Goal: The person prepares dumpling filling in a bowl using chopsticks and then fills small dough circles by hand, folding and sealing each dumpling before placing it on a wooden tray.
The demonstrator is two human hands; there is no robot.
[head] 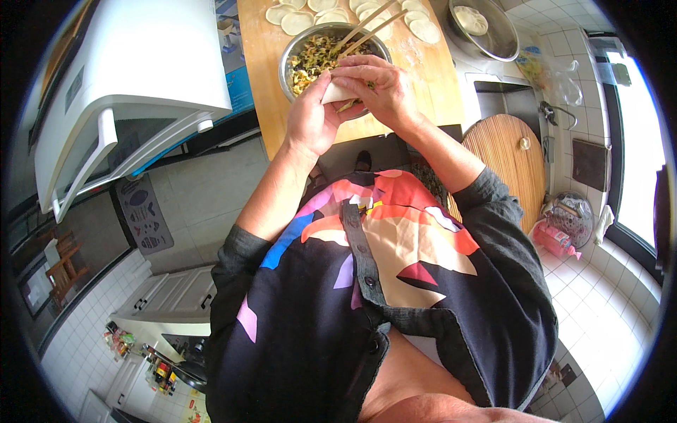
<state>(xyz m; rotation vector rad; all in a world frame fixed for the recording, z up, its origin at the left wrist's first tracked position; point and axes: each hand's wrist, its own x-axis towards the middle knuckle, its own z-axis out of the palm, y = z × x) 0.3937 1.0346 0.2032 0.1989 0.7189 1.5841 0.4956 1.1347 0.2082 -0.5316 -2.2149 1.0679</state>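
Note:
Between my two hands is a piece of white dough wrapper (338,93), bent into a curve. My left hand (313,113) cups it from the left and below. The fingers of my right hand (382,87) press at its upper edge. Any filling inside the wrapper is hidden by my fingers. Right beneath my hands stands a metal bowl (283,74) of chopped vegetable filling (309,61). A pair of wooden chopsticks (365,33) leans in it, pointing up and to the right. Several round dough wrappers (297,23) lie on the floured wooden board (431,90) beyond the bowl.
A metal pot (497,42) at the upper right holds a pleated bun (470,20). Below it are a sink (508,92) and a round wooden lid or board (502,158) with a small dough piece (524,143). At left stands a large white appliance (153,53) with a handle.

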